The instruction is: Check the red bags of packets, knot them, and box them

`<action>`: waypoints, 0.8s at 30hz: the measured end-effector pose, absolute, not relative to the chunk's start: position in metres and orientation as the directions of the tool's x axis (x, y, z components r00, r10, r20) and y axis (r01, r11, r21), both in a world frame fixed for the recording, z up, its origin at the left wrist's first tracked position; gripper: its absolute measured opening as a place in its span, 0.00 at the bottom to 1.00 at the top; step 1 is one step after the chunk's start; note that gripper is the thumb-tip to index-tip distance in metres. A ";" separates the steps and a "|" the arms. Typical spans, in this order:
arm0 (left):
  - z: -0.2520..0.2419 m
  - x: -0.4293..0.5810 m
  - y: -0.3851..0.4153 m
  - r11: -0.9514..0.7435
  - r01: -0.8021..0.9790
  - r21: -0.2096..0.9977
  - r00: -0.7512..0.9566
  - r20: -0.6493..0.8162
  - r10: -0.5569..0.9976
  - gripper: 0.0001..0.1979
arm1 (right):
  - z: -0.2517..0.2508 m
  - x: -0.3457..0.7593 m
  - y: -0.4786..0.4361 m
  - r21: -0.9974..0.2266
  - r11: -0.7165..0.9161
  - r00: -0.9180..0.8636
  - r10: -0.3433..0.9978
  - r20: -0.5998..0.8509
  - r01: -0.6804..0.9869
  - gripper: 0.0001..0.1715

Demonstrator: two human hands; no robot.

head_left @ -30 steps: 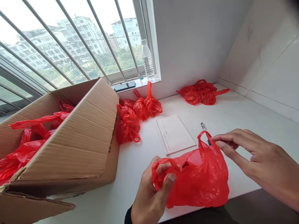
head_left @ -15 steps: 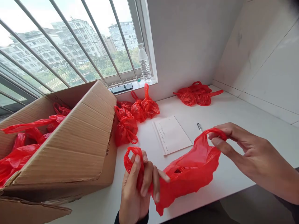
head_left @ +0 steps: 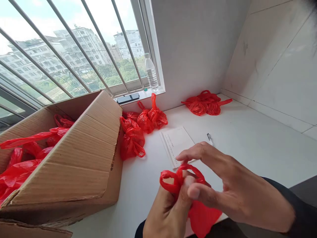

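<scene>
A red plastic bag [head_left: 205, 218] hangs over the front of the table with its handles gathered in my left hand [head_left: 168, 211]. The left fingers are closed round the bag's neck, and two handle loops stick up above the fist. My right hand [head_left: 230, 185] is just to the right, its index finger and thumb spread apart on either side of the right loop. The right index tip is close to the top of that loop; whether it touches is unclear. Some right fingers are hidden behind the bag and thumb.
A cardboard box [head_left: 71, 162] holding red bags [head_left: 22, 172] stands at left. Tied red bags [head_left: 133, 138] sit beside it, with more bags [head_left: 206, 104] at the wall. A notebook [head_left: 178, 142], pen [head_left: 210, 138], phone [head_left: 128, 98] and water bottle [head_left: 151, 74] are also there.
My right hand has moved left to my left hand, bringing the second handle beside the first. The bag, stretched wide before, is now bunched, and the right finger and thumb have parted.
</scene>
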State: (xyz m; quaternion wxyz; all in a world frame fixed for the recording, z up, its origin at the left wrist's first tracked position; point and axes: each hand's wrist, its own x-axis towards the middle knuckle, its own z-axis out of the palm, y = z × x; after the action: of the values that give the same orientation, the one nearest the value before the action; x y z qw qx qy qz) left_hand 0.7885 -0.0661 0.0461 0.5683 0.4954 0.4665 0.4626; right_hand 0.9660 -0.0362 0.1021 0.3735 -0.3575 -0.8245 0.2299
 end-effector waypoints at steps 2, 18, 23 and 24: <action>0.046 0.783 -0.057 0.240 -0.176 0.955 0.207 -0.202 0.957 0.18 | 0.095 0.973 -0.032 -0.694 0.590 -0.437 0.797 0.418 0.412 0.09; 0.045 0.774 -0.045 -0.181 -0.034 0.983 0.418 0.179 0.891 0.06 | 0.064 0.973 -0.023 -0.851 0.418 -0.485 0.843 0.233 0.319 0.16; 0.023 0.777 -0.048 -0.533 0.299 0.791 0.278 0.462 0.842 0.08 | 0.053 0.965 -0.014 -0.917 0.229 -0.508 0.861 0.033 0.328 0.23; 0.018 0.778 -0.048 -0.555 0.333 0.762 0.244 0.499 0.832 0.10 | 0.051 0.964 -0.014 -0.920 0.214 -0.504 0.863 0.022 0.327 0.23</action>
State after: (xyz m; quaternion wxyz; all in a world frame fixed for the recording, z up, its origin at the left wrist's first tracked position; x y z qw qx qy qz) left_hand 0.7781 -0.0480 0.0181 0.2630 0.7436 0.3915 0.4740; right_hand 0.9643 -0.0140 0.0509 0.2828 -0.4097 -0.7261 0.4743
